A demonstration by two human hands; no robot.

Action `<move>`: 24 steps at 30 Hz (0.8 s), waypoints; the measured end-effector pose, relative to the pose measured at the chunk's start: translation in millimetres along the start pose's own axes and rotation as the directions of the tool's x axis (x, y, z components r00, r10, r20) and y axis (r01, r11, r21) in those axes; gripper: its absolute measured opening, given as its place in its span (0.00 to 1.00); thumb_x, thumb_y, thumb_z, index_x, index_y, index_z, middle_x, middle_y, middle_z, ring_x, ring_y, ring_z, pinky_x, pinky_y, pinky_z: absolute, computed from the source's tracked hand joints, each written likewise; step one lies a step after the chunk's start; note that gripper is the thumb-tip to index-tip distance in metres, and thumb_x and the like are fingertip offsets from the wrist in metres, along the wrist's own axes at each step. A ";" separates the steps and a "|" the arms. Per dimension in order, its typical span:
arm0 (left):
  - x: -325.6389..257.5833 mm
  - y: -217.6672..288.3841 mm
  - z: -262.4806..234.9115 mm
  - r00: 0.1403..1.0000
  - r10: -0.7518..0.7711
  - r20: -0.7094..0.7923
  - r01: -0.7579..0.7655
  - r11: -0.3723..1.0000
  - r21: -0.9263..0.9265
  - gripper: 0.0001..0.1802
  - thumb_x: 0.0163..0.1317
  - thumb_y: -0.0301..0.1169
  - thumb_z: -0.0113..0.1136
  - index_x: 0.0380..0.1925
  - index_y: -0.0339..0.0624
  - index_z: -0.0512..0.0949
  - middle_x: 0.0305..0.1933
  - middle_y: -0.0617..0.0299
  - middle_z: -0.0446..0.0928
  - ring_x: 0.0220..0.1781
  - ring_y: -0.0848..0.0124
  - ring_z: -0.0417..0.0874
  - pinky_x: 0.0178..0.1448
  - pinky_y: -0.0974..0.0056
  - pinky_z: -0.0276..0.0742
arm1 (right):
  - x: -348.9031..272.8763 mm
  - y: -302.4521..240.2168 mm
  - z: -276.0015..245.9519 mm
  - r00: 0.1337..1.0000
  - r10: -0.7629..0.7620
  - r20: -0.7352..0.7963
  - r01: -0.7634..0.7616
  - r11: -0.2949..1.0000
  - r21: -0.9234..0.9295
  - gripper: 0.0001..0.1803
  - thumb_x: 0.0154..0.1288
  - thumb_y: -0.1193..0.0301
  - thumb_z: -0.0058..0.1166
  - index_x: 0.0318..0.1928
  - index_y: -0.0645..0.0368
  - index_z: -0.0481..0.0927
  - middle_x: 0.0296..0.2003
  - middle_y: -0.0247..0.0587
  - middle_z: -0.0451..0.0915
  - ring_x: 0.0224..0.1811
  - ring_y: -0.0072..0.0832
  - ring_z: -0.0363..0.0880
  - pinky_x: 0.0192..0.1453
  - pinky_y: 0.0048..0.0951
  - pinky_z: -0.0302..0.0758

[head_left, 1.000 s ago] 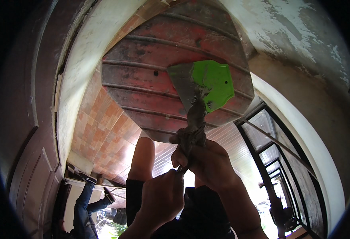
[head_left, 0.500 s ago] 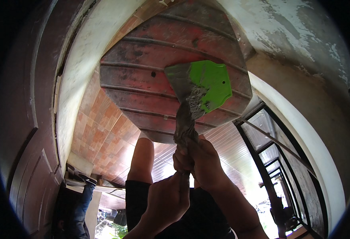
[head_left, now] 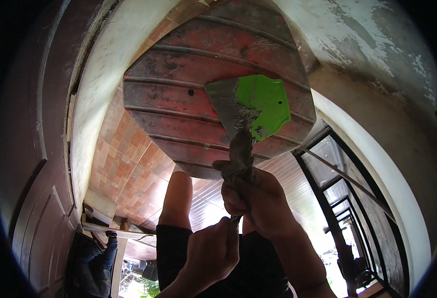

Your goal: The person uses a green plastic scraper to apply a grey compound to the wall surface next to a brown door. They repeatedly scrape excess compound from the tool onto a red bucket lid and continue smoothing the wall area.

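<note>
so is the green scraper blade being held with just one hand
No, both hands grip the scraper: the right hand wraps the mortar-caked handle below the green blade, and the left hand pinches its lower end.

Dim, backlit, dark fisheye rim

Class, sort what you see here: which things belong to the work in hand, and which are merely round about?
In use:
- green scraper, its handle gripped by the right hand
- left hand at the handle's lower end
- worn red ribbed panel under the blade

Round about:
- black window frame
- dark wooden door
- another person, lower left
</note>
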State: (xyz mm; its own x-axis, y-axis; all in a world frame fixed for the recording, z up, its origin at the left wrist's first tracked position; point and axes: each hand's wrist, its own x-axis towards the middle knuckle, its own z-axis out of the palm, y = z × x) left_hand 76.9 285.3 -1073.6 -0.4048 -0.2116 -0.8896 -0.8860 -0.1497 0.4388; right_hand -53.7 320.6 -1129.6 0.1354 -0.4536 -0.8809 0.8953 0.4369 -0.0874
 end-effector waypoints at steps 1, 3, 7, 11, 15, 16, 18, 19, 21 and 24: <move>1.0 0.2 1.1 1.000 0.019 0.000 -0.019 1.000 0.010 0.10 0.67 0.28 0.43 0.29 0.36 0.72 0.18 0.50 0.73 0.19 0.53 0.77 0.24 0.56 0.70 | -0.2 0.9 0.3 1.000 -0.005 0.015 0.005 1.000 0.029 0.14 0.72 0.73 0.37 0.52 0.68 0.71 0.20 0.31 0.65 0.20 0.15 0.60 0.25 0.19 0.59; 2.0 0.8 2.6 0.999 0.033 0.013 -0.033 0.999 0.024 0.10 0.67 0.29 0.43 0.31 0.35 0.73 0.18 0.50 0.74 0.19 0.54 0.78 0.24 0.57 0.71 | -0.8 2.1 1.4 1.000 0.025 0.006 -0.025 0.997 0.076 0.14 0.73 0.73 0.36 0.52 0.68 0.71 0.19 0.29 0.64 0.18 0.14 0.57 0.23 0.19 0.56; 3.5 2.0 4.8 0.997 0.076 -0.004 -0.076 0.996 0.037 0.08 0.65 0.30 0.47 0.31 0.36 0.72 0.15 0.54 0.74 0.17 0.57 0.79 0.22 0.56 0.74 | -0.3 0.5 2.7 0.998 0.053 -0.037 -0.052 0.998 0.041 0.15 0.73 0.70 0.35 0.48 0.67 0.72 0.17 0.27 0.61 0.15 0.13 0.53 0.19 0.19 0.51; 3.5 2.5 5.2 0.998 0.058 0.021 -0.058 0.998 0.035 0.09 0.66 0.30 0.47 0.32 0.36 0.71 0.15 0.53 0.74 0.17 0.57 0.79 0.22 0.56 0.74 | 1.9 -2.2 3.2 0.998 0.059 -0.023 -0.058 0.997 0.050 0.14 0.70 0.71 0.34 0.44 0.67 0.71 0.16 0.27 0.59 0.13 0.13 0.51 0.17 0.19 0.49; 5.0 0.7 6.1 0.995 0.098 -0.023 -0.096 0.993 0.064 0.09 0.66 0.30 0.47 0.30 0.37 0.71 0.15 0.53 0.74 0.17 0.57 0.79 0.22 0.56 0.74 | 2.4 -1.6 2.9 0.999 0.019 -0.029 -0.018 0.998 0.057 0.16 0.66 0.74 0.33 0.47 0.69 0.70 0.15 0.27 0.58 0.13 0.14 0.50 0.18 0.20 0.50; 5.5 0.3 6.0 0.995 0.090 -0.033 -0.088 0.994 0.063 0.09 0.66 0.30 0.47 0.30 0.37 0.71 0.14 0.53 0.74 0.17 0.57 0.79 0.21 0.56 0.74 | 2.7 -1.4 1.6 0.998 0.055 -0.038 -0.051 0.994 0.097 0.16 0.66 0.74 0.33 0.49 0.70 0.69 0.16 0.27 0.59 0.14 0.15 0.52 0.19 0.21 0.52; 6.4 0.2 4.7 0.996 0.075 -0.054 -0.072 0.995 0.062 0.09 0.66 0.30 0.46 0.29 0.36 0.70 0.14 0.54 0.73 0.16 0.56 0.78 0.21 0.56 0.73 | 4.1 -2.6 -4.4 0.996 0.091 0.009 -0.092 0.981 0.173 0.18 0.66 0.73 0.34 0.52 0.71 0.68 0.18 0.29 0.60 0.16 0.17 0.55 0.22 0.23 0.56; 6.6 0.7 3.1 0.998 0.050 -0.034 -0.047 0.995 0.088 0.10 0.66 0.30 0.46 0.29 0.36 0.70 0.15 0.53 0.74 0.18 0.55 0.79 0.22 0.55 0.74 | 4.2 -2.0 -6.7 0.996 0.065 0.065 -0.078 0.971 0.226 0.19 0.66 0.72 0.34 0.53 0.71 0.67 0.19 0.30 0.62 0.18 0.18 0.57 0.25 0.24 0.58; 7.0 2.3 -2.7 1.000 -0.003 0.006 0.003 0.990 0.140 0.10 0.66 0.30 0.45 0.28 0.37 0.71 0.18 0.52 0.75 0.21 0.54 0.80 0.25 0.55 0.75 | 4.4 0.5 -10.6 0.986 0.005 0.168 -0.061 0.941 0.332 0.21 0.67 0.70 0.35 0.55 0.71 0.66 0.22 0.32 0.65 0.22 0.21 0.61 0.30 0.26 0.62; 14.1 4.0 -15.2 0.992 0.040 0.117 -0.036 0.999 -0.034 0.11 0.67 0.31 0.44 0.31 0.36 0.72 0.23 0.48 0.77 0.28 0.50 0.81 0.32 0.53 0.76 | 6.5 3.7 -15.4 0.981 -0.102 0.165 0.054 0.961 0.272 0.21 0.69 0.67 0.38 0.54 0.71 0.67 0.29 0.38 0.70 0.30 0.25 0.68 0.38 0.29 0.67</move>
State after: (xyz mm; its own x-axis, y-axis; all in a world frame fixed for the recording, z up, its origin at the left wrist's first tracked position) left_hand 71.0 267.0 -1082.5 -0.4634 -0.1032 -0.8801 -0.8627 -0.1745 0.4746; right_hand -56.1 331.3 -1142.8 0.1117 -0.6179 -0.7783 0.9829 0.1842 -0.0052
